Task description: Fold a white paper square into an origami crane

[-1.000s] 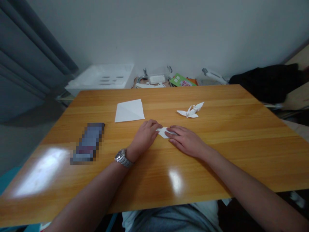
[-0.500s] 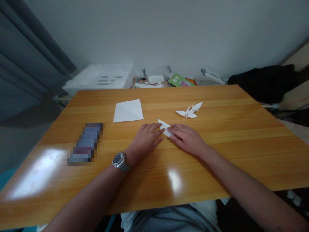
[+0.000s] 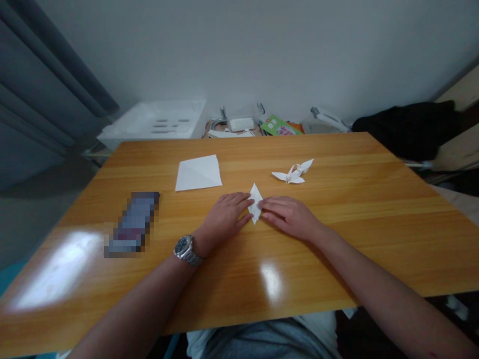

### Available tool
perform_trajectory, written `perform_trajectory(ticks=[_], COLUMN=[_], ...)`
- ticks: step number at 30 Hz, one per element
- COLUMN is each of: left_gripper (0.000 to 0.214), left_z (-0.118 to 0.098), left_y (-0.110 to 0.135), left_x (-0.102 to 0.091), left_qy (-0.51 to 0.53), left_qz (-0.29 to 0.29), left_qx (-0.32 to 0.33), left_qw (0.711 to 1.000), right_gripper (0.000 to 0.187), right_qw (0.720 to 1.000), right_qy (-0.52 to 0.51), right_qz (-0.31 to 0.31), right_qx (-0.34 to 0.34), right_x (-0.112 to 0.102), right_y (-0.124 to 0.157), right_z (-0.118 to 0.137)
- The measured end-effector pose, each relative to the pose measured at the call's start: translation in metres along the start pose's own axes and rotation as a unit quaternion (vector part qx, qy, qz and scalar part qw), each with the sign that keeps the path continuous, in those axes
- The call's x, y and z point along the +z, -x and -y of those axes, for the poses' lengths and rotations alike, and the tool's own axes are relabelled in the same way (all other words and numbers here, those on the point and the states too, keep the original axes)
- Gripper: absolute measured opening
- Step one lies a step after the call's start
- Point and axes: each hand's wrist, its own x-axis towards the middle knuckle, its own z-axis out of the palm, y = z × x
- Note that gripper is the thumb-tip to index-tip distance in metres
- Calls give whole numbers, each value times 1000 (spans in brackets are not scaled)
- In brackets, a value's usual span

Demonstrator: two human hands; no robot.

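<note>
A small folded white paper piece [image 3: 255, 202], kite-shaped, lies on the wooden table [image 3: 337, 234] between my two hands. My left hand [image 3: 224, 217], with a wristwatch [image 3: 185, 248] on its wrist, lies flat with fingers stretched, fingertips touching the paper's left edge. My right hand [image 3: 290, 215] rests flat too, its fingertips pressing on the paper's right edge. A finished white paper crane [image 3: 294, 173] sits behind my right hand. A flat white square sheet [image 3: 198, 172] lies behind my left hand.
A blurred dark phone-like object [image 3: 132, 224] lies on the table at the left. Behind the table stand a white tray-like unit [image 3: 157, 119], assorted clutter [image 3: 262, 124] and a black bag [image 3: 407, 127]. A grey curtain [image 3: 37, 94] hangs at left.
The folded paper has been turned from lying sideways to pointing away from me. Both hands shifted slightly, fingertips now on its two sides.
</note>
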Motion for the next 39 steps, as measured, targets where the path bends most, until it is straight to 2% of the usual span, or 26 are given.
perform_trajectory(ticks=[3, 7, 14, 19, 28, 39], left_gripper=[38, 34, 35, 36, 28, 31], left_z=[3, 6, -1, -4, 0, 5], left_y=[-1, -3, -3, -3, -4, -5], left_x=[1, 0, -2, 2, 0, 2], left_qy=[10, 21, -2, -23, -50, -22], left_qz=[1, 8, -25, -25, -25, -1], left_qx=[22, 55, 36, 39, 3, 54], left_qw=[1000, 998, 999, 999, 998, 998], right_gripper=[30, 31, 36, 34, 27, 18], right_qw=[1000, 999, 995, 992, 995, 997], right_qy=[6, 26, 82, 113, 92, 70], right_qz=[-12, 20, 45, 41, 38, -12], right_qx=[11, 5, 29, 45, 21, 5], right_x=[1, 3, 2, 1, -2, 1], right_y=[0, 1, 1, -1, -2, -1], right_z=[-5, -10, -4, 4, 3, -4])
